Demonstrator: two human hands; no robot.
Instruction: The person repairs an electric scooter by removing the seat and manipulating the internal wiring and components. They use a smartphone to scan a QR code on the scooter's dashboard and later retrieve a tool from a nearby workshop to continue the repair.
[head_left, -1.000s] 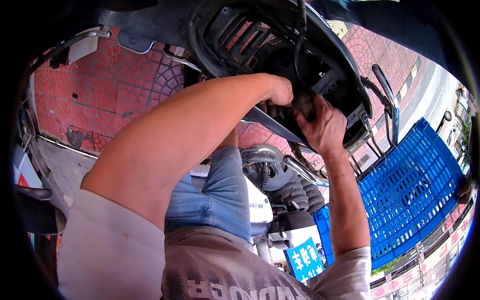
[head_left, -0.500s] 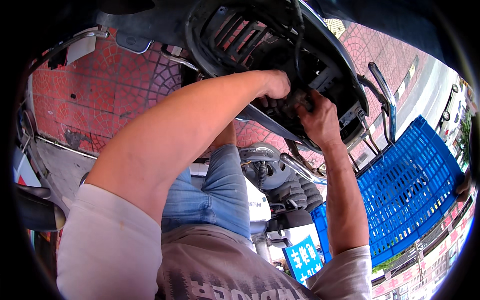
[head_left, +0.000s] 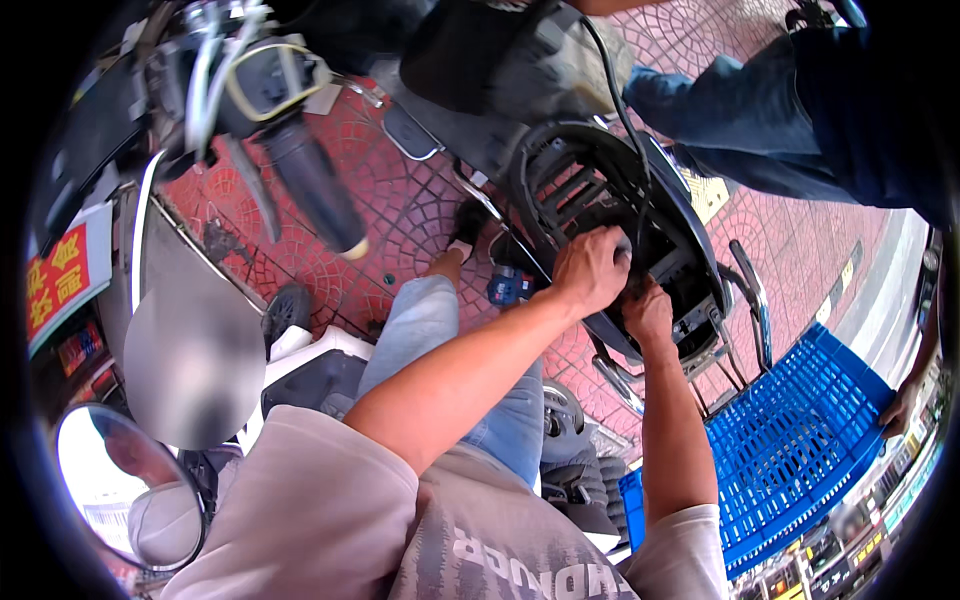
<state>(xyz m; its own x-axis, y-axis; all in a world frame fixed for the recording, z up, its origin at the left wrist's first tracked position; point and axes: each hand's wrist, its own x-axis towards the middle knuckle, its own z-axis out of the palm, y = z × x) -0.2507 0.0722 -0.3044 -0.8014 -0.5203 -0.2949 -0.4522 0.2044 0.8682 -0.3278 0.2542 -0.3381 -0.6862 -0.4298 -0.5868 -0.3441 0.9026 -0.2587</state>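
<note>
In front of me is the opened body of a scooter, its dark plastic frame (head_left: 700, 230) surrounding a deep cavity. Both of my hands reach into the near side of it, close together. My left hand (head_left: 594, 270) has its knuckles up and its fingers curled; whatever is in them is hidden. Just right of and below it, my right hand (head_left: 650, 315) pinches at something dark that I cannot make out. A slatted black panel (head_left: 575, 195) lies inside the far left of the cavity. A black cable (head_left: 625, 100) hangs down into it from above.
A blue plastic crate (head_left: 800, 440) stands at the right, another person's hand (head_left: 893, 412) at its edge. Someone's jeans-clad legs (head_left: 740, 120) are beyond the scooter. At left are a handlebar grip (head_left: 315, 190) and a round mirror (head_left: 130, 485). A chrome rail (head_left: 757, 300) sticks out right.
The view has swung left, bringing in the handlebar and mirror. My hands remain in the cavity; the left has turned knuckles up, and the lumpy dark part between them is now hidden.
</note>
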